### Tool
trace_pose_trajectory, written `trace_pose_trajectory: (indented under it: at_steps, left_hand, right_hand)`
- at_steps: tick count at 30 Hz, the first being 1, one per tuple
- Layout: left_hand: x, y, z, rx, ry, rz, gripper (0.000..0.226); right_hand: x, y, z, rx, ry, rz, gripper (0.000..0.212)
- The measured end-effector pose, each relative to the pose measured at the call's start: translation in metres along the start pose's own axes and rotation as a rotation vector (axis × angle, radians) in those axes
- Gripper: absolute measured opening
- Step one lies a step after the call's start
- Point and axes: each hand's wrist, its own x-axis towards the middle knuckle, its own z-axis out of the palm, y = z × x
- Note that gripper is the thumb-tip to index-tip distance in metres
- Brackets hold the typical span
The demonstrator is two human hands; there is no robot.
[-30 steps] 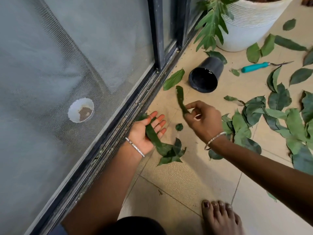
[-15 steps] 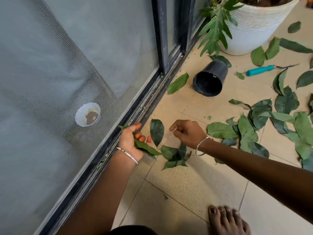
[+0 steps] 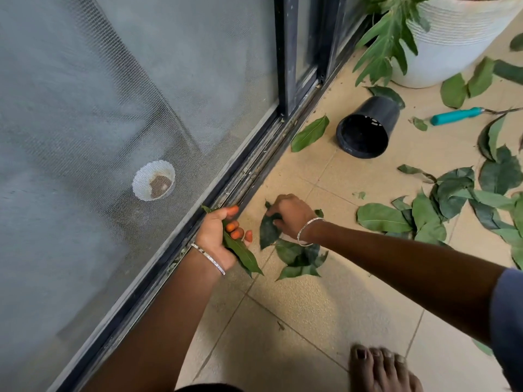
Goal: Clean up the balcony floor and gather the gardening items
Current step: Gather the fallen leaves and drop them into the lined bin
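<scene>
My left hand (image 3: 219, 232) grips long green leaves (image 3: 243, 254) beside the door track. My right hand (image 3: 293, 215) pinches a dark leaf (image 3: 267, 229) just above the tiled floor, over a small pile of leaves (image 3: 300, 258). Many more leaves (image 3: 441, 219) lie scattered to the right. A black plastic pot (image 3: 365, 130) lies on its side near the door. A teal-handled garden tool (image 3: 458, 115) lies further right. One lone leaf (image 3: 310, 133) rests by the track.
A sliding mesh door (image 3: 141, 108) and its dirty track (image 3: 254, 171) run along the left. A large white planter (image 3: 452, 38) with a leafy plant (image 3: 387, 38) stands at the top right. My bare foot (image 3: 379, 369) is at the bottom.
My left hand has curled round its leaves. My right hand moved down and left and now pinches the dark leaf that lay between the hands.
</scene>
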Motion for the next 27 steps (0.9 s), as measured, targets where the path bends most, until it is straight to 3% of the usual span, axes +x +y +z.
trace_pose_trajectory:
  at_steps: [2,4,7,9,11,15,17,19,23,27]
  left_hand:
    - [0.0,-0.002,0.002,0.029,0.001,0.005,0.017]
    - [0.001,-0.006,0.007,0.09,0.0,-0.005,0.02]
    - [0.003,-0.014,0.021,0.143,-0.036,-0.04,0.023]
    - [0.0,-0.021,0.034,0.146,-0.096,-0.072,0.04]
    - [-0.004,-0.028,0.047,0.142,-0.183,-0.095,0.059]
    - [-0.012,-0.034,0.067,0.226,-0.318,-0.135,0.051]
    - [-0.011,-0.037,0.073,0.314,-0.275,-0.14,0.037]
    - [-0.009,-0.04,0.072,0.318,-0.17,-0.106,0.033]
    - [-0.004,-0.037,0.06,0.186,-0.059,-0.073,0.033]
    - [-0.001,-0.028,0.05,0.111,-0.025,-0.016,0.031]
  right_hand:
    - [-0.01,0.004,-0.004,0.113,0.088,0.01,0.022]
    - [-0.023,0.003,-0.016,0.273,0.292,0.068,0.018]
    - [-0.042,-0.006,-0.044,0.565,0.61,0.217,0.041]
    - [-0.054,-0.011,-0.06,0.675,0.735,0.212,0.045]
    - [-0.066,-0.015,-0.066,0.669,0.765,0.123,0.032]
    - [-0.091,-0.017,-0.052,0.555,0.575,-0.084,0.015]
    - [-0.102,-0.015,-0.046,0.509,0.461,-0.151,0.019]
    - [-0.112,-0.011,-0.042,0.496,0.457,-0.179,0.024]
    - [-0.115,0.008,-0.031,0.468,0.487,0.057,0.02]
    - [-0.108,0.033,-0.017,0.19,0.056,0.14,0.034]
